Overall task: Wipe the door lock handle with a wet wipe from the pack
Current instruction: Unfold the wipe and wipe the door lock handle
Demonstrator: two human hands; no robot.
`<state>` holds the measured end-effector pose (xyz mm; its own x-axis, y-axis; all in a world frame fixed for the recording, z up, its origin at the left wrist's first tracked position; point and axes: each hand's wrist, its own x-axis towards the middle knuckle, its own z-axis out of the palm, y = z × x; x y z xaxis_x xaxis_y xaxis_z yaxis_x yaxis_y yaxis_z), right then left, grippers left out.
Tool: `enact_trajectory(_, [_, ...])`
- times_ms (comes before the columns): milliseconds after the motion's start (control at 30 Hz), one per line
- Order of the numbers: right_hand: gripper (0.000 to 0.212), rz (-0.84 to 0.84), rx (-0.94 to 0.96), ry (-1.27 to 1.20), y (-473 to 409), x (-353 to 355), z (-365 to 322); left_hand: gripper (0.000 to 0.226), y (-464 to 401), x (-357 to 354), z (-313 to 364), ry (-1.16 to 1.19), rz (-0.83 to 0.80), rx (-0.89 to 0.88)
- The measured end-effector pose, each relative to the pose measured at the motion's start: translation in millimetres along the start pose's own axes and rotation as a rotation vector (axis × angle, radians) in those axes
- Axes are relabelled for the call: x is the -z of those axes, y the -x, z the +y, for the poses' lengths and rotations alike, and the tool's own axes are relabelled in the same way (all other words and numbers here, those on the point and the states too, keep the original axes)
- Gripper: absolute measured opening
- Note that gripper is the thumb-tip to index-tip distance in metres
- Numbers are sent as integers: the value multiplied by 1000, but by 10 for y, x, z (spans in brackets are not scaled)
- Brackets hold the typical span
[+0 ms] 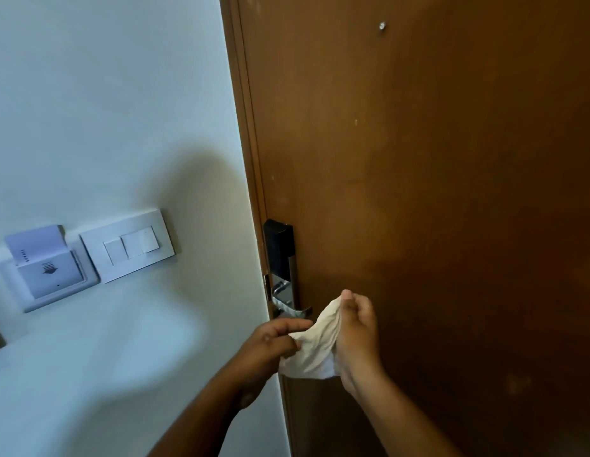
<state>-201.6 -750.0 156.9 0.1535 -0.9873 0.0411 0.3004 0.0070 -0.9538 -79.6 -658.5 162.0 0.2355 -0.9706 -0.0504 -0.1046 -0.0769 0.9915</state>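
Note:
A crumpled white wet wipe [311, 349] is stretched between both hands, just below the door lock. My right hand [358, 334] pinches its upper end with fingers closed. My left hand [270, 341] grips its lower left part, the index finger pointing right. The lock [280, 255] is a tall plate, black on top and silver below, on the brown door's left edge. Its silver lever handle [292, 310] sticks out right above the wipe, a short gap from both hands. No wipe pack is in view.
The brown wooden door [435, 192] fills the right half, with a small metal stud [382, 26] high up. On the white wall to the left are a light switch panel [129, 247] and a key card holder [45, 268] with a card in it.

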Motion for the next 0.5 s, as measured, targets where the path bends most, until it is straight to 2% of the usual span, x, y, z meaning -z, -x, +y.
enact_trajectory(100, [21,63,11,59,15,-95,30,35,-41,17,29,-78,-130,-90])
enact_trajectory(133, [22,88,35,80,9,-117,30,35,-68,10,34,-135,-120,-123])
enact_trajectory(233, [23,124,89,135,11,-224,13,15,-154,105,-15,-254,56,-149])
enact_trajectory(300, [23,129,82,141,29,-298,-21,8,-200,229,-56,-123,35,-85])
enact_trajectory(433, [26,68,31,93,91,-386,-19,17,-258,516,-75,387,-81,10])
enact_trajectory(500, [26,33,3,106,112,-408,-5,15,-290,572,-78,506,-90,16])
